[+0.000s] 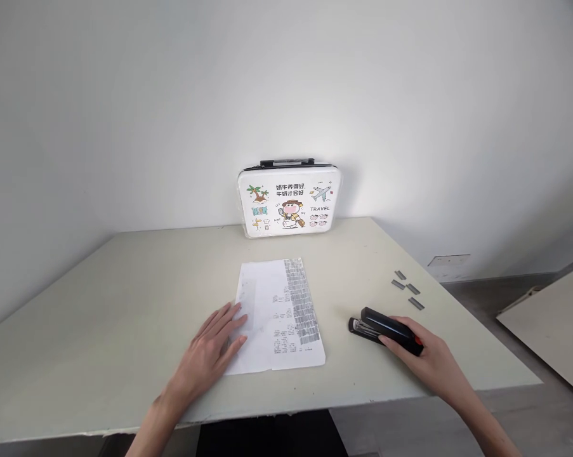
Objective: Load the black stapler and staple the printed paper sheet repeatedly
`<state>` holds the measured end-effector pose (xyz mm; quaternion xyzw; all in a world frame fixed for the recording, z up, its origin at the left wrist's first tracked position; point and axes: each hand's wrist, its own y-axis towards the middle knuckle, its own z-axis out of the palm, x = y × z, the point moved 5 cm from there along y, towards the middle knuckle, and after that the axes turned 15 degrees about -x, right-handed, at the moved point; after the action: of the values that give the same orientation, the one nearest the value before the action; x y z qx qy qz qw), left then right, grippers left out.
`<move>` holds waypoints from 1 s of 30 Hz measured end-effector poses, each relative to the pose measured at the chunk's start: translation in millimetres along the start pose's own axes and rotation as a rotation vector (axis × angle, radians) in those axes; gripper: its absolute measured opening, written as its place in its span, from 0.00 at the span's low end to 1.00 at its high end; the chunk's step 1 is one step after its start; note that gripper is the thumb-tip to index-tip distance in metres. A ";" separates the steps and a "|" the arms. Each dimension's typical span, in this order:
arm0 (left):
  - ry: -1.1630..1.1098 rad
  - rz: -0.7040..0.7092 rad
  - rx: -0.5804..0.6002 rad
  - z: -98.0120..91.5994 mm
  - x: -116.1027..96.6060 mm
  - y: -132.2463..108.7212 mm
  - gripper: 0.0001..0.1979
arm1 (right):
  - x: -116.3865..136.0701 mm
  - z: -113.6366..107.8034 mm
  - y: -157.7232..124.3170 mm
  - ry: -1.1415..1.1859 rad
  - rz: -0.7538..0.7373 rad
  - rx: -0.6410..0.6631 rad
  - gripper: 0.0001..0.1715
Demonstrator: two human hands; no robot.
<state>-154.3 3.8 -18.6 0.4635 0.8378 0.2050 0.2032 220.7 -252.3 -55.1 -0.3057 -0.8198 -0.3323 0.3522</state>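
Note:
A printed paper sheet (pixel 267 317) lies flat on the table in front of me, with a dense grey band of print down its right side. My left hand (pixel 210 349) rests on the sheet's left edge, palm down with the fingers spread. To the right, a black stapler (pixel 386 327) sits low at the tabletop, its jaws pointing left and apart. My right hand (pixel 424 355) is wrapped round the stapler's rear end, thumb on the near side. Several strips of staples (pixel 412 289) lie loose beyond the stapler.
A white case (pixel 290 203) with cartoon prints and a black handle stands at the back of the pale table (pixel 138 317), against the wall. A wall socket plate (pixel 450 260) is at the right. Another pale surface (pixel 553 336) shows at the far right, lower down.

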 end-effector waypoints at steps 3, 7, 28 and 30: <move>0.002 0.002 -0.006 0.0 -0.6 -0.2 0.22 | -3.5 -0.1 1.0 -0.010 0.014 0.013 0.26; 0.011 0.026 -0.006 -1.5 -2.0 -0.5 0.24 | -4.2 -0.1 -0.3 -0.006 0.024 0.011 0.25; -0.206 0.153 0.228 61.0 -76.5 59.0 0.32 | -6.2 -20.9 -1.8 -0.010 0.175 -0.307 0.26; -0.262 0.167 0.241 79.5 -95.4 74.2 0.33 | 3.7 -17.6 1.8 0.021 0.144 -0.287 0.26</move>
<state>-14.2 -29.8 -31.1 0.5750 0.7813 0.0573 0.2361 226.6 -263.7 -42.3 -0.4073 -0.7361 -0.4232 0.3363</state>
